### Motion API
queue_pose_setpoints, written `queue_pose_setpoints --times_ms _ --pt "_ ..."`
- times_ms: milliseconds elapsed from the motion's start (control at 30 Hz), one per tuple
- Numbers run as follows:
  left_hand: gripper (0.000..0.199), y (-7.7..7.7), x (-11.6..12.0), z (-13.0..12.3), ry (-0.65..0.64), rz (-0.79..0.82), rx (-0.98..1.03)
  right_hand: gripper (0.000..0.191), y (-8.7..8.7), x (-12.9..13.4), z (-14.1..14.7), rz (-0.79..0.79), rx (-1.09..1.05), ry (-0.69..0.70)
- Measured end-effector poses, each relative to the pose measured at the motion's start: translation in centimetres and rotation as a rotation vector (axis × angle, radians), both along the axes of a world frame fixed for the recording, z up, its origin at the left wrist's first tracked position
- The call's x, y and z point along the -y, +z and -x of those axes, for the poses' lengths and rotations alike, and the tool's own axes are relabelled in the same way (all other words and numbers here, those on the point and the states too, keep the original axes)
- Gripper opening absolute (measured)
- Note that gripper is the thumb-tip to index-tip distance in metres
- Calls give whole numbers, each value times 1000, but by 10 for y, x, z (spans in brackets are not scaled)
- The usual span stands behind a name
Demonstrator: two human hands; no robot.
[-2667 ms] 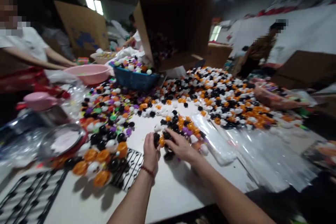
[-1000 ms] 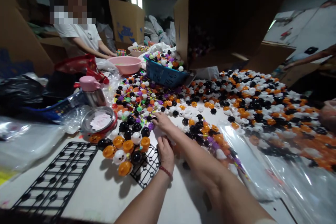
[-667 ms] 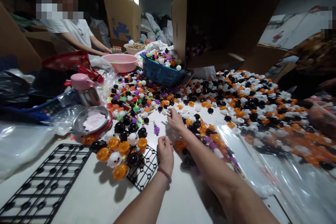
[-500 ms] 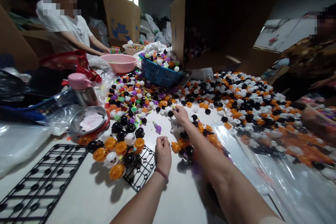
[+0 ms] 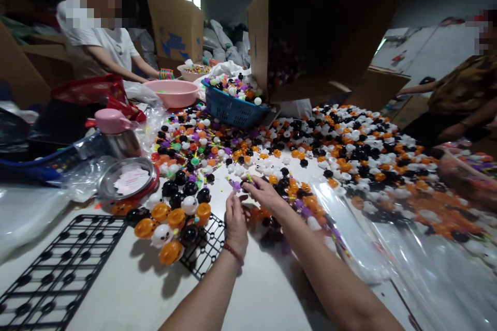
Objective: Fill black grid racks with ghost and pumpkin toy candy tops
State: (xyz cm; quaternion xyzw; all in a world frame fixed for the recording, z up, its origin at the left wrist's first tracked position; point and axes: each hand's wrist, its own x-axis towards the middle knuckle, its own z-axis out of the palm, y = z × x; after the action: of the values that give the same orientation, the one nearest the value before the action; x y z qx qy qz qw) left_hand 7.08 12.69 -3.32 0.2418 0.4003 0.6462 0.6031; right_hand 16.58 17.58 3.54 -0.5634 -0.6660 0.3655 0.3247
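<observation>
My right hand (image 5: 264,194) reaches in from the right, its fingers closed on a small yellow-green stick (image 5: 249,178). Just left of it, my left hand (image 5: 236,222) points up the table, thumb and fingers slightly apart. By its fingertips lies a purple piece with a thin bright stem (image 5: 236,185); I cannot tell whether they touch. Beside my left wrist is a black grid rack (image 5: 213,240), partly covered by orange pumpkin, white skull and black round heads (image 5: 171,252). Under my right forearm more orange, black and purple pieces (image 5: 308,201) lie on the white tabletop.
A second black grid rack (image 5: 50,276) lies front left. Beyond it are a round lidded tin (image 5: 104,181) and a pink-topped flask (image 5: 120,137). Behind the loose heads (image 5: 361,139) stand a blue basket (image 5: 229,108) and a large carton (image 5: 258,41). Clear plastic bags (image 5: 349,232) cover the right side. Two other people stand nearby.
My right hand has drawn back toward me with the yellow-green stick. My left hand has moved forward, its fingers loosening beside the purple piece. The person at right has shifted an arm.
</observation>
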Motion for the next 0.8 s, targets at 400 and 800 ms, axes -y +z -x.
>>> queue_pose_setpoints --times_ms 400,800 --pt "38 15 5 -2 -244 -26 286 40 -2 70 -29 -124 -261 -402" --pt "50 19 12 -9 -301 4 154 35 0 84 -31 57 -660 -424"
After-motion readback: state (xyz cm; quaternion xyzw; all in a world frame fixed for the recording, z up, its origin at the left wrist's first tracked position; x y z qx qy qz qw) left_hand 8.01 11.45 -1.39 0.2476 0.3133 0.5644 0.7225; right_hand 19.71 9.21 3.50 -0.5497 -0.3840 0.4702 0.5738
